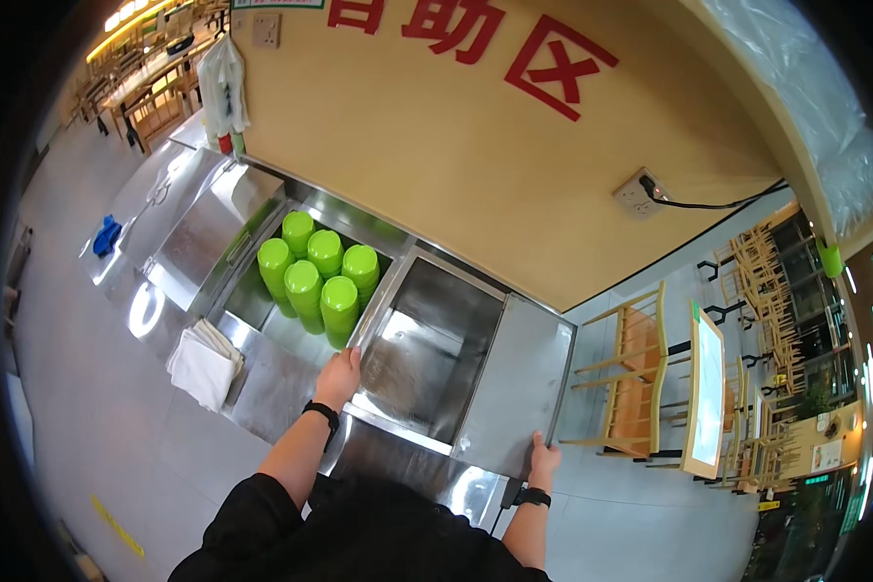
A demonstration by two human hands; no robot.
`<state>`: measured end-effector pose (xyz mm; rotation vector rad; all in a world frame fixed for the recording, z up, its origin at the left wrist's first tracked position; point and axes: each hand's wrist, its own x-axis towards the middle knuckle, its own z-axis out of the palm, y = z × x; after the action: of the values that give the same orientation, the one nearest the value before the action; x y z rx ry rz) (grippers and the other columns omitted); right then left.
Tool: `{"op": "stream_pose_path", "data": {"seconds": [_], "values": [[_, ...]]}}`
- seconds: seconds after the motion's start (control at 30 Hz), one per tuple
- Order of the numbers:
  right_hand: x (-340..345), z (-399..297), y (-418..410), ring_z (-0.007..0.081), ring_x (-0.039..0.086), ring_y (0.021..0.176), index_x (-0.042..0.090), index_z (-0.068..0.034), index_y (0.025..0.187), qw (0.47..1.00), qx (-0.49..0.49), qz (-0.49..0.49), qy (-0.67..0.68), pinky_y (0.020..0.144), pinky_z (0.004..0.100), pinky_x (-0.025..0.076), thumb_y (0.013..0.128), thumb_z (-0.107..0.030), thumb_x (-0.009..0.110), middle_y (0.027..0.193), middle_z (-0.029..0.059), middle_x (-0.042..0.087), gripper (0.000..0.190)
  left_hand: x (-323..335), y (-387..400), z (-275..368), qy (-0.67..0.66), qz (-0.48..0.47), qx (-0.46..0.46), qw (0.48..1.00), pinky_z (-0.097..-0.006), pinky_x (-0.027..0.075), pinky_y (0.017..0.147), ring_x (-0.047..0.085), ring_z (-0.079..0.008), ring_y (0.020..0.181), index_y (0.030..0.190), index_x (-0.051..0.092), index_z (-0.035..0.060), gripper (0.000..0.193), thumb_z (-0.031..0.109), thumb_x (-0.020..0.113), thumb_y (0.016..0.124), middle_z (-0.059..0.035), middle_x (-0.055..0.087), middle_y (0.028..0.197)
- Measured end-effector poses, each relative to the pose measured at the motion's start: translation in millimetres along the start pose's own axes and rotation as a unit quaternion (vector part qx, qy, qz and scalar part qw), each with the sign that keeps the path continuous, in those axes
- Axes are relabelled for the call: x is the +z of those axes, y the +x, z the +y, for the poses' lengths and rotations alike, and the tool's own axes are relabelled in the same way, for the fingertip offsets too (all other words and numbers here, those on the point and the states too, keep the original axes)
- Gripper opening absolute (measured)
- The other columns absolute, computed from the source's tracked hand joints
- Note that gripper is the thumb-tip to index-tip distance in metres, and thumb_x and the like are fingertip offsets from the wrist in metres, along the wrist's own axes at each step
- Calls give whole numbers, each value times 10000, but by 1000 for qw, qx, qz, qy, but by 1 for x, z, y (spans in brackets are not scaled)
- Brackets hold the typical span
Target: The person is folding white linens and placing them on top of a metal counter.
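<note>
A stainless-steel counter unit [284, 378] with open wells stands before me. My left hand [339, 378] touches the steel divider [378, 320] between two wells; its fingers are partly hidden, so I cannot tell if they grip. My right hand [544, 460] holds the right edge of a flat steel panel [518, 378], thumb on top. That panel lies beside a steel-lined well [429, 349] with a scuffed, shiny floor. Past my left hand, several stacks of bright green cups [303, 280] stand in the left well.
Folded white cloths [205, 364] lie on the counter's front-left edge. A steel cover [211, 236] and a blue cloth-like item [107, 236] are farther left. Behind stands a beige wall [436, 160] with a plugged-in socket [640, 193]. Wooden chairs [636, 371] and a table [706, 393] are at right.
</note>
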<state>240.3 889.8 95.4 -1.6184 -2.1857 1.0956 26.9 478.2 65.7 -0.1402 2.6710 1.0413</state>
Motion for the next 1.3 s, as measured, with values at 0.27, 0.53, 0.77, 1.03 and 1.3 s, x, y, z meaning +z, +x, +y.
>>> {"op": "stream_pose_path", "data": {"seconds": [0.27,0.53,0.77,1.03,1.3], "values": [[-1,14,17,230,613,872,668,125,1016,999,5,-1,46,818,379,488,840,-361,787,957,154,696,530,-5,-3,5,-2,12,0,1000,-527,481,883,608,-437,1031,1145,613,52,500,430,299,1058,-238,647,1085],[-12,45,45,187,572,800,671,102,984,999,7,11,30,733,351,472,832,-369,794,882,94,666,510,-3,-1,6,3,8,-1,1000,-524,494,858,622,-437,988,1113,617,49,491,427,308,1057,-233,652,1061],[-18,18,27,221,622,848,681,112,1036,1000,20,-13,10,780,384,497,824,-395,793,953,142,701,561,4,2,-1,-4,31,9,999,-533,497,840,625,-453,950,1099,618,46,477,417,321,1057,-244,651,1029],[-15,39,45,212,615,853,680,113,1044,998,-14,-23,-50,790,374,496,837,-437,775,944,150,705,595,5,4,-1,-6,41,21,999,-535,494,816,618,-461,915,1063,617,33,464,401,336,1057,-255,647,996],[9,42,31,403,678,832,688,97,905,993,-93,20,-74,789,466,513,829,-554,716,860,275,697,657,6,4,-2,-8,46,28,998,-534,493,812,615,-466,910,1052,618,27,457,396,349,1054,-261,645,977]]}}
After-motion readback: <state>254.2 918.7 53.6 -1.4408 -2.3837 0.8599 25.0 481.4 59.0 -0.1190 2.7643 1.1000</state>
